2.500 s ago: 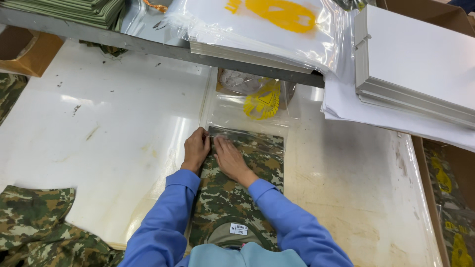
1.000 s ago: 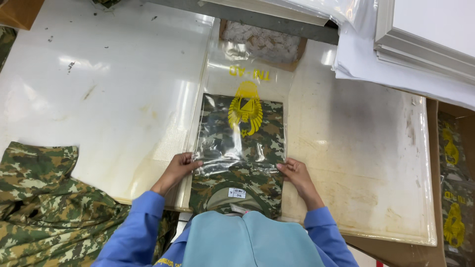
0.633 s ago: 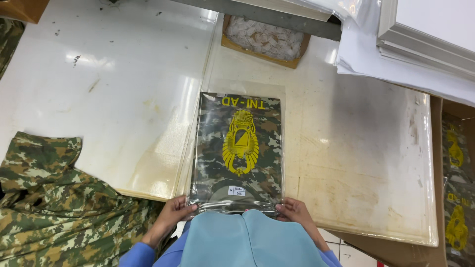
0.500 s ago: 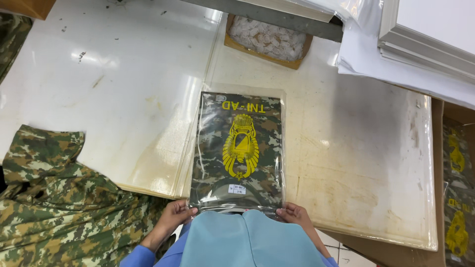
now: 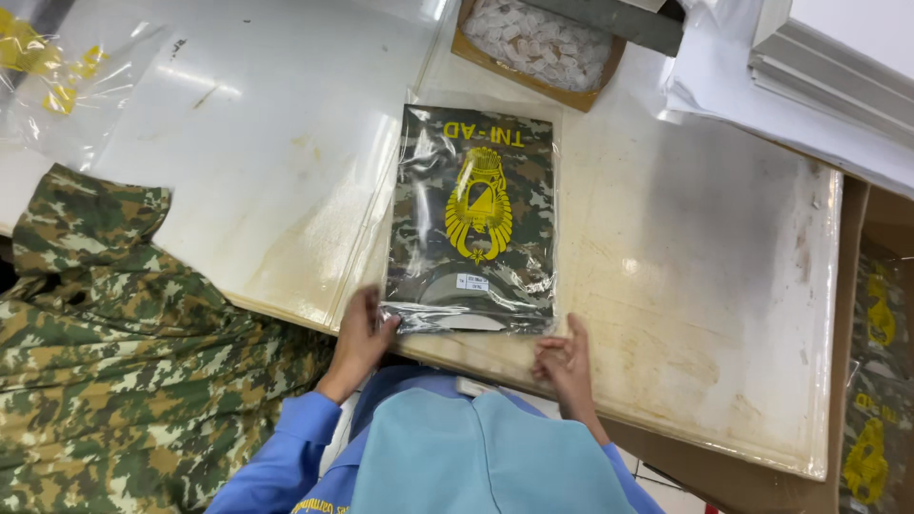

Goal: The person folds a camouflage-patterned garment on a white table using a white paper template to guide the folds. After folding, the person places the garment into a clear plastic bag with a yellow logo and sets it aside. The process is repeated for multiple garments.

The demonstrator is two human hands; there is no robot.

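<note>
A clear plastic bag holding a folded camouflage garment (image 5: 473, 221) lay flat on the worn white bench (image 5: 685, 286), its near edge at the bench's near rim. A yellow crest-shaped emblem sat in the middle of the bag's face, yellow lettering ran along its far end, and a small white rectangular label lay near the garment's collar at the near end.

The left hand (image 5: 362, 335) touched the bag's near left corner, fingers laid against the plastic; whether that grip pinched the film could not be told. The right hand (image 5: 564, 362) rested at the near right corner, fingers loosely curled on the bench edge just beside the bag, closed on nothing.

Beyond the bag stood an open brown cardboard box of small white packets (image 5: 539, 44), partly cut off by the top edge. A stack of white sheets (image 5: 838, 67) lay far right. Loose camouflage fabric (image 5: 114, 352) was heaped at near left, below the bench edge, and crumpled clear film with yellow print (image 5: 57, 76) lay far left. More bagged items with yellow emblems (image 5: 874, 381) showed at the right edge, only partly in view.

Compared with half a second earlier, the bag lay in much the same place, and both hands stayed at its near corners. The person's blue-clad arms and body hid the bench edge directly below the bag.
</note>
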